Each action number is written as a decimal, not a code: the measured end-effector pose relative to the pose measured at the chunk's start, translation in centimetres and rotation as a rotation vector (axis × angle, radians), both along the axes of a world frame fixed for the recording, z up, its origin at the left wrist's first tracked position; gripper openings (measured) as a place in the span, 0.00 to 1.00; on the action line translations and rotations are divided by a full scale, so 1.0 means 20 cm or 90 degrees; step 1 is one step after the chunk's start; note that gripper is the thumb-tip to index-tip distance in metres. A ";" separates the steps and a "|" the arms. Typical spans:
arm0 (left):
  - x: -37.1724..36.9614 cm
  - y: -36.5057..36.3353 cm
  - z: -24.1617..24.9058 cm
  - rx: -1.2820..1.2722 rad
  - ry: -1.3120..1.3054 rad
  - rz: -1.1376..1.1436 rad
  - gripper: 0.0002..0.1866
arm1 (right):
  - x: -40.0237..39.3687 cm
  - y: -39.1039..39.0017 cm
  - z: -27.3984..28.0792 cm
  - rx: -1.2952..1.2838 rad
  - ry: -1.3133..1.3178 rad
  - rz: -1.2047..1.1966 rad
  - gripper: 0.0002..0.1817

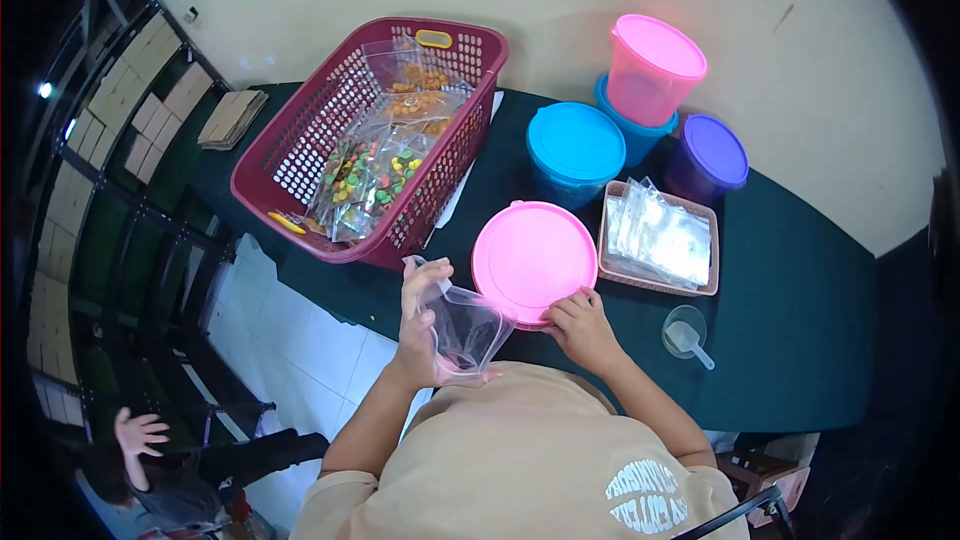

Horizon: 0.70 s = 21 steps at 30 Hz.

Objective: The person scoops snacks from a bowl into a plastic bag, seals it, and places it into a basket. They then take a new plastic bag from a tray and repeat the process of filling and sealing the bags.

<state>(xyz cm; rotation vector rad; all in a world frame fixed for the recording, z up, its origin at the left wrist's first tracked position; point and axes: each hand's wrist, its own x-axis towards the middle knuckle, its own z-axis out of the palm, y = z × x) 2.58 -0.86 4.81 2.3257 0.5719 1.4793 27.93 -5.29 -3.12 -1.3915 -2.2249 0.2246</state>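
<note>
My left hand (417, 325) is closed on a clear plastic bag (468, 332), which hangs open in front of my body and looks unfilled. My right hand (582, 328) grips the near edge of a round pink lid (535, 260). That lid sits on a tub whose sides are mostly hidden from above. To the right, a small white scoop (687, 337) rests in a clear cup (669, 318). Beyond my right hand, a pinkish basket (655, 286) holds a stack of flat clear bags (665, 235).
A maroon laundry-style basket (262, 175) holds several bags of colourful and orange pieces. Behind stand blue (575, 145), purple (713, 152) and pink (655, 70) lidded tubs. Flat brown cardboard (232, 120) lies at left. Another person's hand (140, 433) shows at lower left.
</note>
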 end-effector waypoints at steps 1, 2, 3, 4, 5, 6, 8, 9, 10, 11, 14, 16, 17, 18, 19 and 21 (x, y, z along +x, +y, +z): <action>0.00 -0.01 0.01 0.018 -0.022 0.021 0.62 | 0.01 0.01 0.01 -0.018 -0.007 0.009 0.09; 0.01 -0.02 0.01 0.035 -0.042 0.042 0.62 | 0.02 0.02 0.01 -0.036 -0.015 0.018 0.08; 0.01 -0.03 0.01 0.035 -0.045 0.052 0.62 | 0.02 0.03 0.02 -0.037 -0.018 0.028 0.08; 0.00 -0.04 0.01 0.064 -0.052 0.080 0.62 | 0.03 0.03 0.02 -0.032 -0.018 0.027 0.07; 0.01 -0.04 0.02 0.092 -0.058 0.106 0.62 | 0.02 0.04 0.02 -0.027 -0.018 0.024 0.07; 0.01 -0.06 0.03 0.089 -0.057 0.112 0.62 | 0.02 0.04 0.02 -0.030 -0.018 0.031 0.07; 0.02 -0.09 0.07 0.087 -0.097 0.165 0.63 | 0.01 0.03 0.01 -0.031 -0.015 0.018 0.06; 0.00 -0.11 0.10 0.083 -0.064 0.192 0.64 | 0.01 0.03 0.00 -0.033 -0.016 0.021 0.06; 0.01 -0.11 0.11 0.081 -0.064 0.194 0.64 | 0.01 0.03 -0.01 -0.020 -0.009 0.018 0.06; 0.02 -0.11 0.12 0.118 -0.107 0.216 0.64 | 0.01 0.03 -0.01 -0.006 -0.002 0.015 0.06; 0.02 -0.10 0.12 0.183 -0.147 0.244 0.65 | 0.01 0.03 -0.01 -0.010 -0.009 0.015 0.06; 0.02 -0.10 0.10 0.214 -0.171 0.250 0.68 | 0.01 0.02 -0.01 -0.005 -0.001 0.012 0.06; 0.02 -0.10 0.10 0.213 -0.172 0.248 0.68 | 0.01 0.02 0.00 0.002 0.007 0.010 0.05; 0.03 -0.10 0.11 0.212 -0.165 0.251 0.68 | 0.01 0.02 0.01 0.002 0.006 0.009 0.05; 0.04 -0.10 0.11 0.211 -0.158 0.254 0.69 | 0.01 0.02 0.03 0.013 0.011 0.010 0.06; 0.05 -0.11 0.13 0.210 -0.144 0.261 0.69 | 0.01 0.01 0.07 0.024 0.015 0.012 0.06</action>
